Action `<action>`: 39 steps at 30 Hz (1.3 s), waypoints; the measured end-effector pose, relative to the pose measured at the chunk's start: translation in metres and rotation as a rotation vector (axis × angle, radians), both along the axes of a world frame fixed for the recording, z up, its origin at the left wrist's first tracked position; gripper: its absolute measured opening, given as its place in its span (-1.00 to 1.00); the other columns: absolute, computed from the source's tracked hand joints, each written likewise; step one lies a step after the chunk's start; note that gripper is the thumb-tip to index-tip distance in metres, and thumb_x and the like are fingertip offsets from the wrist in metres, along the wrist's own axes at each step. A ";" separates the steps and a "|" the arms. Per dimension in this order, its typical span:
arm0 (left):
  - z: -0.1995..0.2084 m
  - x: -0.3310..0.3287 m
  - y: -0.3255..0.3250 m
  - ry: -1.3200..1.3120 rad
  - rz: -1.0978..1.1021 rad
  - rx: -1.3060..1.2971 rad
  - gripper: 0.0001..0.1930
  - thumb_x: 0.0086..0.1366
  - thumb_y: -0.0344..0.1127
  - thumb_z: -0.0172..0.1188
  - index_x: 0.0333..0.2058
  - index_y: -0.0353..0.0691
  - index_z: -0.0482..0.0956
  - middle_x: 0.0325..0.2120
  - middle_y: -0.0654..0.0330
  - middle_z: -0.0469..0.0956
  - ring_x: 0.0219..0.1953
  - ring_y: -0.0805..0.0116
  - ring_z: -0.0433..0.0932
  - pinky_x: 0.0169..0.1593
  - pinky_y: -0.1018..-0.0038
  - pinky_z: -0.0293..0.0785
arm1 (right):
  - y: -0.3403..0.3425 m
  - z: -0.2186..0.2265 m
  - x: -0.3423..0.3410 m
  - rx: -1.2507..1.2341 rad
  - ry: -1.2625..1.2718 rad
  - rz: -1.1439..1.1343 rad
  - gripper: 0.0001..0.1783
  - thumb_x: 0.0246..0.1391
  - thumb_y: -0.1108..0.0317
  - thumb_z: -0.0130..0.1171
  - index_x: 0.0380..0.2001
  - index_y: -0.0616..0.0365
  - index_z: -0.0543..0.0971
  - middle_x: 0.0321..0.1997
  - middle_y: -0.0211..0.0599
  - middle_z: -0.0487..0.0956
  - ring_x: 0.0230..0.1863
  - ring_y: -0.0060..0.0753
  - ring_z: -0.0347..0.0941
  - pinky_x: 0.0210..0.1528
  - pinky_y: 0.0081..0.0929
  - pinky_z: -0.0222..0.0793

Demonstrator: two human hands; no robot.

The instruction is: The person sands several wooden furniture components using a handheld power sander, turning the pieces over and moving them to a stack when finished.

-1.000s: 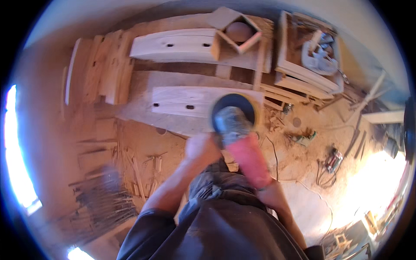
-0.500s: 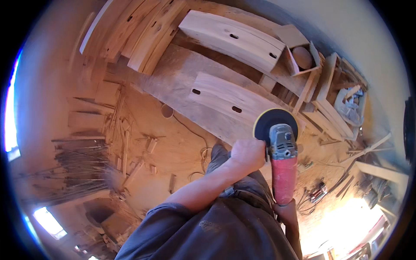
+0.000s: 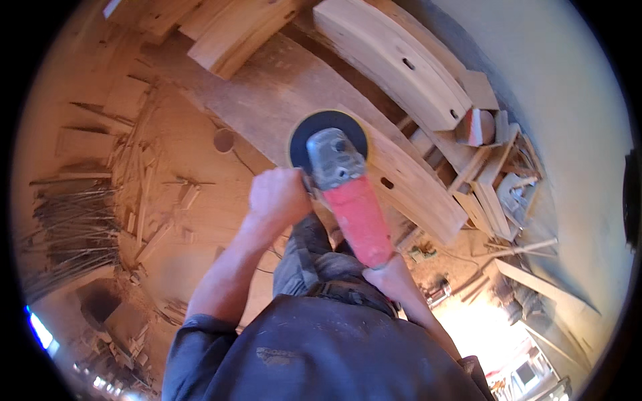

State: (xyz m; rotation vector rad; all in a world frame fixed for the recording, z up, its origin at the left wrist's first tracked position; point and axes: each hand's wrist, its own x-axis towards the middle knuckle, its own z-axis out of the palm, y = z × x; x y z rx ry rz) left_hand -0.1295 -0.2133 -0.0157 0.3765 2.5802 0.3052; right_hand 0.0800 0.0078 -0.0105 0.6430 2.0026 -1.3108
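Observation:
A red and grey angle sander (image 3: 358, 217) with a round black disc (image 3: 344, 123) is held in both hands. My left hand (image 3: 277, 195) wraps its side handle, next to the grey gear head. My right hand (image 3: 390, 274) grips the rear end of the red body. The disc lies over the left end of a curved wooden piece (image 3: 418, 200) on the workbench (image 3: 267, 87) and hides that end. One dark oval slot shows in the wood right of the disc. Whether the disc touches the wood, I cannot tell.
A thick curved beam (image 3: 374, 47) with slots lies farther back, and more beams (image 3: 244, 37) are stacked at the far left. Boxes and offcuts (image 3: 488, 200) crowd the bench's right end. A cord and a round container (image 3: 224, 140) lie on the dusty floor, with thin sticks (image 3: 73, 224) piled left.
Both hands have carried the sander leftward, from the right end of the wooden piece to its left end. The view has shifted and turned as well.

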 end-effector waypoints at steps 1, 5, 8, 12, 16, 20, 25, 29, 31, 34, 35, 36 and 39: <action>0.000 -0.003 -0.003 -0.020 -0.020 -0.017 -0.78 0.01 -0.20 0.30 -0.45 -0.22 0.71 -0.48 -0.11 0.66 -0.35 -0.12 0.69 -0.24 0.07 0.61 | -0.006 0.000 -0.006 -0.002 -0.010 -0.052 -0.61 -0.15 0.30 0.30 -0.24 0.37 0.63 -0.28 0.20 0.67 -0.15 0.11 0.68 -0.13 -0.21 0.54; 0.007 0.008 0.011 -0.066 -0.085 -0.039 -0.73 0.04 -0.13 0.31 -0.44 -0.24 0.72 -0.48 -0.11 0.67 -0.36 -0.10 0.70 -0.23 0.09 0.63 | 0.003 0.010 0.005 0.006 -0.122 -0.104 -0.56 -0.14 0.29 0.29 -0.20 0.41 0.61 -0.27 0.23 0.67 -0.11 0.04 0.68 -0.09 -0.22 0.54; 0.009 0.033 0.039 -0.103 -0.135 -0.030 -0.74 0.03 -0.14 0.31 -0.44 -0.24 0.72 -0.49 -0.10 0.67 -0.36 -0.10 0.70 -0.24 0.09 0.63 | 0.017 0.014 0.039 0.075 -0.224 -0.120 -0.54 -0.15 0.27 0.32 -0.20 0.44 0.61 -0.28 0.22 0.68 -0.11 -0.05 0.69 -0.10 -0.25 0.53; 0.012 0.080 0.084 -0.186 -0.187 0.063 -0.79 0.02 -0.21 0.29 -0.43 -0.22 0.72 -0.46 -0.12 0.66 -0.32 -0.12 0.69 -0.21 0.07 0.62 | 0.040 0.019 0.112 0.045 -0.186 -0.345 -0.54 -0.16 0.24 0.36 -0.27 0.45 0.63 -0.35 0.08 0.69 -0.21 -0.21 0.69 -0.19 -0.29 0.54; 0.016 0.131 0.134 -0.260 -0.333 0.148 -0.80 0.09 -0.25 0.23 -0.40 -0.23 0.71 -0.41 -0.12 0.68 -0.30 -0.08 0.70 -0.18 0.07 0.62 | 0.071 0.009 0.203 0.067 -0.371 -0.413 -0.65 -0.18 0.26 0.39 -0.45 0.39 0.63 -0.57 -0.17 0.64 -0.49 -0.41 0.59 -0.44 -0.33 0.47; 0.000 0.188 0.186 -0.261 -0.467 0.318 -0.83 0.08 -0.30 0.25 -0.36 -0.18 0.73 -0.40 -0.01 0.70 -0.26 0.00 0.71 -0.16 0.14 0.63 | 0.098 0.036 0.251 0.055 -0.434 -0.583 -0.85 -0.22 0.39 0.36 -0.64 0.21 0.59 -0.67 -0.32 0.56 -0.64 -0.47 0.49 -0.58 -0.42 0.35; -0.001 0.210 0.234 -0.358 -0.618 0.356 -0.80 0.07 -0.27 0.34 -0.32 -0.18 0.75 -0.33 0.04 0.72 -0.21 0.05 0.72 -0.13 0.21 0.64 | 0.114 0.020 0.311 0.042 -0.396 -0.800 -0.85 -0.30 0.45 0.38 -0.60 0.22 0.59 -0.63 -0.27 0.57 -0.64 -0.40 0.51 -0.55 -0.39 0.41; 0.004 0.182 0.224 -0.326 -0.558 0.317 -0.84 0.09 -0.29 0.31 -0.36 -0.17 0.76 -0.34 0.05 0.73 -0.21 0.05 0.73 -0.14 0.20 0.65 | 0.103 0.019 0.274 0.044 -0.322 -0.764 -0.87 -0.26 0.50 0.29 -0.54 0.25 0.54 -0.64 -0.28 0.51 -0.66 -0.37 0.47 -0.63 -0.38 0.34; 0.009 0.155 0.205 -0.283 -0.484 0.311 -0.85 0.11 -0.31 0.27 -0.38 -0.17 0.76 -0.37 0.05 0.73 -0.22 0.05 0.73 -0.16 0.19 0.65 | 0.098 0.023 0.231 0.033 -0.317 -0.708 -0.85 -0.26 0.48 0.30 -0.55 0.25 0.54 -0.65 -0.29 0.50 -0.68 -0.39 0.46 -0.64 -0.38 0.33; 0.012 0.104 0.179 -0.295 -0.349 0.212 -0.83 0.13 -0.30 0.23 -0.35 -0.18 0.75 -0.38 0.01 0.72 -0.24 0.00 0.72 -0.17 0.15 0.64 | 0.089 0.027 0.160 0.031 -0.302 -0.590 -0.82 -0.21 0.41 0.32 -0.65 0.23 0.51 -0.72 -0.31 0.47 -0.77 -0.42 0.42 -0.69 -0.40 0.31; 0.012 0.086 0.166 -0.258 -0.324 0.222 -0.82 0.12 -0.30 0.22 -0.36 -0.18 0.74 -0.38 -0.01 0.71 -0.24 -0.02 0.72 -0.17 0.13 0.64 | 0.087 0.010 0.149 0.039 -0.295 -0.531 -0.83 -0.21 0.42 0.33 -0.62 0.22 0.51 -0.69 -0.31 0.49 -0.74 -0.43 0.42 -0.68 -0.39 0.30; 0.009 0.068 0.151 -0.222 -0.290 0.237 -0.82 0.12 -0.30 0.21 -0.36 -0.19 0.74 -0.37 -0.03 0.71 -0.25 -0.05 0.72 -0.17 0.11 0.64 | 0.089 0.000 0.135 0.052 -0.291 -0.463 -0.83 -0.21 0.42 0.33 -0.59 0.22 0.52 -0.66 -0.30 0.50 -0.71 -0.44 0.43 -0.66 -0.39 0.30; 0.004 0.016 0.112 -0.096 -0.190 0.199 -0.84 0.09 -0.31 0.21 -0.41 -0.19 0.73 -0.41 -0.06 0.69 -0.29 -0.07 0.71 -0.19 0.10 0.63 | 0.065 0.011 0.050 0.022 -0.269 -0.393 -0.83 -0.19 0.41 0.34 -0.60 0.20 0.52 -0.67 -0.32 0.49 -0.67 -0.48 0.44 -0.62 -0.41 0.30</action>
